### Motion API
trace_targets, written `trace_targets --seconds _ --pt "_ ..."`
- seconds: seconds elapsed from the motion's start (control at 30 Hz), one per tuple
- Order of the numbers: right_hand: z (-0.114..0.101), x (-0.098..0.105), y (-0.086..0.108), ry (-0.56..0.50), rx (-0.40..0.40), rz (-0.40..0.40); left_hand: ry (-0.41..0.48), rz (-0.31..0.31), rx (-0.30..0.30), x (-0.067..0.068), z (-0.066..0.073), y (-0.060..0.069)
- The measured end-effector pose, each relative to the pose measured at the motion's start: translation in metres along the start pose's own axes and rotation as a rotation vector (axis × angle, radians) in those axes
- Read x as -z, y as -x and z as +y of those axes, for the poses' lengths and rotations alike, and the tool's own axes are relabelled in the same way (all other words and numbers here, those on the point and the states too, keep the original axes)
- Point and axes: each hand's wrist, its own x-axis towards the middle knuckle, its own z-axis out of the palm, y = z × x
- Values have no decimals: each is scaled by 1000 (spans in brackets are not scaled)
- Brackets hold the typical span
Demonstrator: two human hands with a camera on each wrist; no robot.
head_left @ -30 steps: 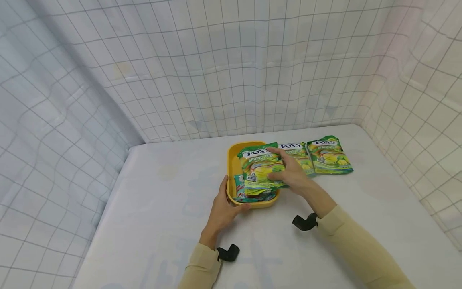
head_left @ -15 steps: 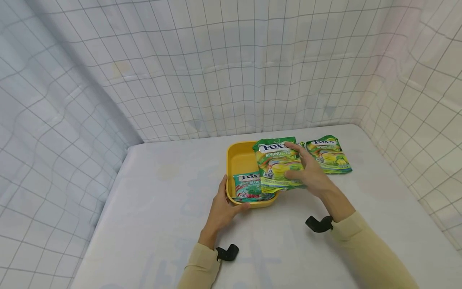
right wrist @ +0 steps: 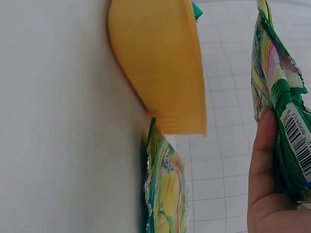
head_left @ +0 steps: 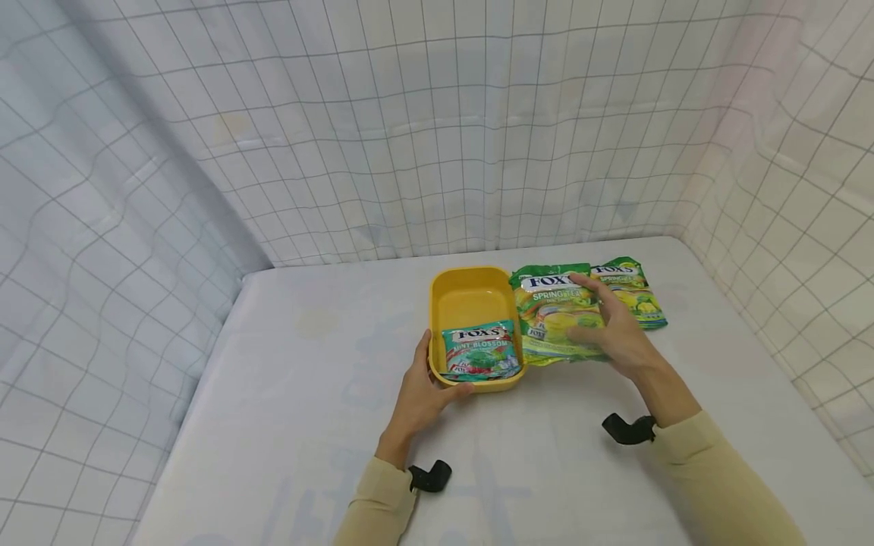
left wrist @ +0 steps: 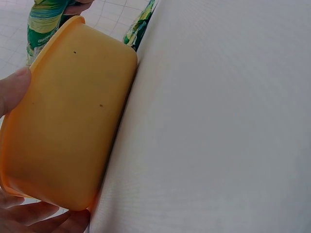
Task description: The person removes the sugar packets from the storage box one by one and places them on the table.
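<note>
My left hand grips the near left corner of a yellow plastic container, thumb at the near rim and fingers along the side. Inside, at the near end, lies a teal Fox's Mint Blossom candy bag. My right hand holds a green Fox's Spring Tea candy bag by its right side, just right of the container. The right wrist view shows this held bag raised off the table, above another green candy bag lying beside the container. That lower bag is hidden in the head view.
Another Spring Tea bag lies on the white table at the right, partly covered by the held one. Grid-patterned curtains enclose the back and sides. A black wrist mount sits at the right cuff.
My right hand has carried the Spring Tea bag rightward from over the container to beside it, uncovering the Mint Blossom bag. The left hand and container have stayed put.
</note>
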Motion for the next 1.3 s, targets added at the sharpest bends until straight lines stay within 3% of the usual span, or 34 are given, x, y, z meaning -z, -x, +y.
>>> trace_targets --seconds 0.47,0.7,1.3 --pt "16 19 6 -11 -43 7 -11 3 6 0 1 0" --pt "29 25 15 82 -63 26 -7 2 14 0 2 1" --pt "56 21 19 95 -81 13 -19 6 20 0 4 1"
